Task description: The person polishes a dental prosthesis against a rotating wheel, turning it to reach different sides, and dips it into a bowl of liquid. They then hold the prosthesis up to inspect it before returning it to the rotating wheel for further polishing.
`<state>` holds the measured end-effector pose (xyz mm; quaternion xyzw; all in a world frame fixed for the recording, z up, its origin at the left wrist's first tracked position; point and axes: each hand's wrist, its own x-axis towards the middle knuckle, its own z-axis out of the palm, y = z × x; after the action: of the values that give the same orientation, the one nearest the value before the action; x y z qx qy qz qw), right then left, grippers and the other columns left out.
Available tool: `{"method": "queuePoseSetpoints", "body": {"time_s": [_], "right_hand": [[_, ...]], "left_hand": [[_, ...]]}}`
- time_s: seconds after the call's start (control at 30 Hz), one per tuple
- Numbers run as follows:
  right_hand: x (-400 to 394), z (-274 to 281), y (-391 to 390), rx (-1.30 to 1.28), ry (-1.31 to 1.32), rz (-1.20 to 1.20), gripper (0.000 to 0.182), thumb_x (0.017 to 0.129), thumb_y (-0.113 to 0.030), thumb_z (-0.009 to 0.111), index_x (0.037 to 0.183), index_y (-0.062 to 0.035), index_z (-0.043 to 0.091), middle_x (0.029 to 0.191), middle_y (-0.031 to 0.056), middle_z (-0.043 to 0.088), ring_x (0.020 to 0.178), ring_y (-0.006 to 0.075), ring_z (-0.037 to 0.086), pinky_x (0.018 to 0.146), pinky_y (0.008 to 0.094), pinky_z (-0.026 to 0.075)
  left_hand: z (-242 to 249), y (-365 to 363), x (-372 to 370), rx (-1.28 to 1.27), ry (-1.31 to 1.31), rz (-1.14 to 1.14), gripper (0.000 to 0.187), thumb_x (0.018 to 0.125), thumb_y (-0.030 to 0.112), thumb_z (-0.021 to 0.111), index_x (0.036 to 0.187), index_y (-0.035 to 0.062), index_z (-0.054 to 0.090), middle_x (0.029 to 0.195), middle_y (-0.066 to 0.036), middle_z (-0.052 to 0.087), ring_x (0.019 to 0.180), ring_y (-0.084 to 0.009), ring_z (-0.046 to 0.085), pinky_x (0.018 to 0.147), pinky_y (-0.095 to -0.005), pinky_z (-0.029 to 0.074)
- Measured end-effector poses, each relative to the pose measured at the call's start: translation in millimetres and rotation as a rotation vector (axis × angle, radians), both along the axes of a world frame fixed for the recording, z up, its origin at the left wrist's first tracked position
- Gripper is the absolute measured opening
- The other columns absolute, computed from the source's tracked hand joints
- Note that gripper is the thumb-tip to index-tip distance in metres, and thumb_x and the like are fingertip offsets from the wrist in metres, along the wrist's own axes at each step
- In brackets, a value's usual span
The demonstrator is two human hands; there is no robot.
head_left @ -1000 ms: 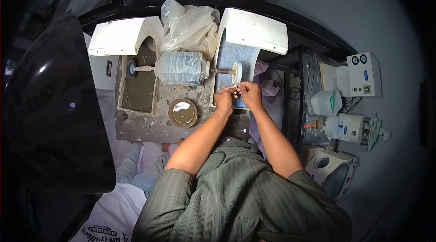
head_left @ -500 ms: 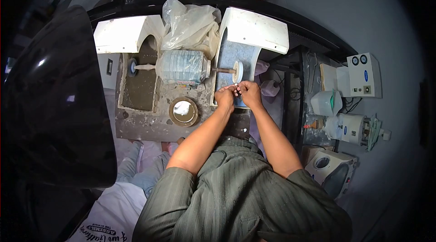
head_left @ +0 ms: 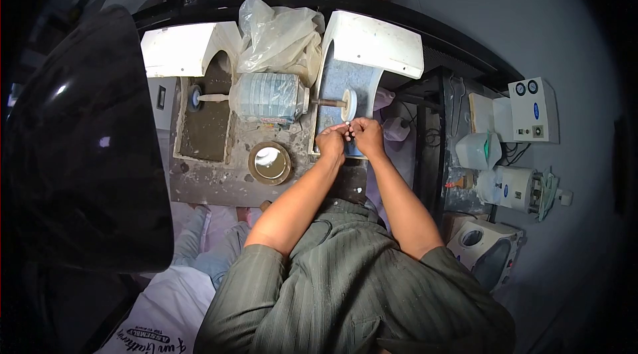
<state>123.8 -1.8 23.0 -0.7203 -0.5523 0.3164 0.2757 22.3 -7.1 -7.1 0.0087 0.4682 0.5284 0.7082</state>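
Note:
Just below the pale buffing wheel (head_left: 349, 104), my left hand (head_left: 330, 144) and my right hand (head_left: 370, 137) meet with fingertips pinched together. Between them shows a small whitish piece (head_left: 347, 123), mostly covered by the fingers and too small to identify. It is at the lower edge of the wheel; whether it touches cannot be made out. The wheel sits on a shaft coming from a plastic-wrapped motor (head_left: 268, 97). Both hands are over the front of a blue-lined tray (head_left: 339, 82) under a white hood (head_left: 377, 44).
A second wheel (head_left: 195, 98) stands over a grey, muddy tray (head_left: 206, 129). A round bowl (head_left: 253, 171) of liquid is on the bench. A plastic bag (head_left: 279, 35) lies behind the motor. A person's white shirt (head_left: 166, 311) and a glossy black shape (head_left: 86, 148) fill the left.
Both hands stay almost in place, with only slight finger movement around the small piece. The whole view has shifted very slightly.

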Motion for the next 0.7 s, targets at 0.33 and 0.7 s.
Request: {"method": "queuePoseSetpoints", "body": {"time_s": [0.33, 0.7], "right_hand": [[-1, 4, 0, -0.041, 0.054, 0.012, 0.015, 0.090, -0.008, 0.059, 0.085, 0.0035, 0.067, 0.070, 0.0041, 0.067, 0.059, 0.0080, 0.059, 0.055, 0.0242, 0.047], [-2, 6, -3, -0.003, 0.018, 0.035, 0.015, 0.089, -0.009, 0.059, 0.088, 0.0030, 0.068, 0.073, 0.0057, 0.069, 0.063, 0.0095, 0.063, 0.058, 0.0249, 0.049]], "left_hand": [[-9, 1, -1, 0.011, -0.006, -0.026, 0.008, 0.080, -0.007, 0.056, 0.087, -0.0071, 0.061, 0.076, -0.012, 0.065, 0.060, -0.0141, 0.057, 0.054, -0.0247, 0.046], [-12, -5, -1, 0.004, -0.011, -0.009, 0.006, 0.084, -0.005, 0.059, 0.089, -0.0051, 0.061, 0.083, -0.011, 0.066, 0.068, -0.0151, 0.062, 0.058, -0.0236, 0.048]]}}
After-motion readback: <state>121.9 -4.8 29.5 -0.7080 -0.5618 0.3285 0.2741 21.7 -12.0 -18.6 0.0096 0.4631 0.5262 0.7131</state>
